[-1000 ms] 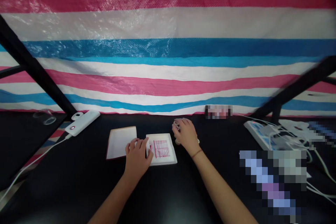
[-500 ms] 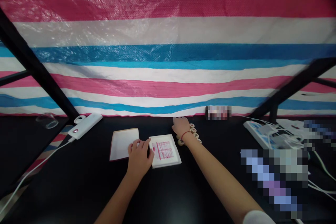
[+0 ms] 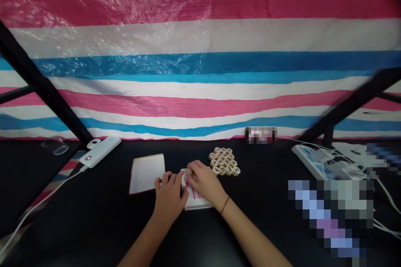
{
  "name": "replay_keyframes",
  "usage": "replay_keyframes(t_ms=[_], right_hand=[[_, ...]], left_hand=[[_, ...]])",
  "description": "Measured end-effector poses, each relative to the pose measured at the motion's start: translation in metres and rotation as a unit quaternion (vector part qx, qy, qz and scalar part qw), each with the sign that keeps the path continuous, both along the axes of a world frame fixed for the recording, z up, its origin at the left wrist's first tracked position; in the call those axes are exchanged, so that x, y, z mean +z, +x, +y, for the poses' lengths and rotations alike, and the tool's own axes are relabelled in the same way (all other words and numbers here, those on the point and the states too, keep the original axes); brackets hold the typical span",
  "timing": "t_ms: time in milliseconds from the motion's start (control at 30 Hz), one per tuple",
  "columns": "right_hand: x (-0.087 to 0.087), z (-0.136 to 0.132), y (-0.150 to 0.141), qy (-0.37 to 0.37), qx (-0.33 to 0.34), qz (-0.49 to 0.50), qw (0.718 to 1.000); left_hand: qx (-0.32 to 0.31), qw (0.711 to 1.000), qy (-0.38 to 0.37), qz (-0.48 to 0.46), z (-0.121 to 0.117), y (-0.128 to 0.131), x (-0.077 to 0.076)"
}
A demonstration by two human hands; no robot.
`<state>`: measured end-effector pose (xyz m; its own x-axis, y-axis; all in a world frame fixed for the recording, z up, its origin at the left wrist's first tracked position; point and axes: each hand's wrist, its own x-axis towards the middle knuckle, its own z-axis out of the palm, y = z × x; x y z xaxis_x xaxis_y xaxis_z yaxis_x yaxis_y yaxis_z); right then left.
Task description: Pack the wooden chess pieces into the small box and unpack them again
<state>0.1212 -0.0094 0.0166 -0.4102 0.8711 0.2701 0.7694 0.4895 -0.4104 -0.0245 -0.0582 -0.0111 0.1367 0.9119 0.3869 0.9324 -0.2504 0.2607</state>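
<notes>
A folded white chessboard sheet [image 3: 198, 205] with red printed lines lies on the black table under my hands. My right hand [image 3: 205, 181] is closed in a pinch at its upper left corner, where a white edge is lifted. At the sheet's left side, my left hand [image 3: 171, 194] has thumb and forefinger against the edge, its other fingers curled. Round Chinese chess pieces [image 3: 224, 162] with red and black characters stand in rows just beyond my right hand. Left of my left hand sits an open shallow box part [image 3: 147, 174] with a white inside.
A white power bank [image 3: 100, 151] with a cable lies at the back left, near a clear glass [image 3: 54, 146]. A power strip [image 3: 308, 160] and tangled white cables are on the right. Blurred items [image 3: 324, 217] lie at the right front. A striped sheet [image 3: 200, 104] hangs behind the table.
My right hand has left the chess pieces and come back to the folded chessboard, uncovering the rows of pieces. The board's corner is now lifted. My left hand stays beside the board.
</notes>
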Motion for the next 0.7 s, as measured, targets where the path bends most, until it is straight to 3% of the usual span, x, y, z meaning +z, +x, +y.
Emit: replay_keyframes(t_ms=[167, 367, 567, 700], right_hand=[[-0.018, -0.003, -0.001, -0.007, 0.046, 0.073, 0.996], [-0.025, 0.002, 0.014, 0.034, -0.005, 0.18, 0.983], [-0.026, 0.003, 0.017, 0.03, 0.007, 0.191, 0.981], [-0.024, 0.0, 0.017, 0.006, 0.022, 0.184, 0.983]], left_hand=[[0.004, 1.0, 0.023, -0.015, 0.003, -0.002, -0.004], [-0.03, 0.998, 0.047, 0.014, 0.027, -0.003, -0.003], [0.002, 0.996, -0.027, 0.083, 0.043, 0.012, 0.011], [0.005, 0.995, -0.054, 0.084, 0.041, 0.013, 0.01]])
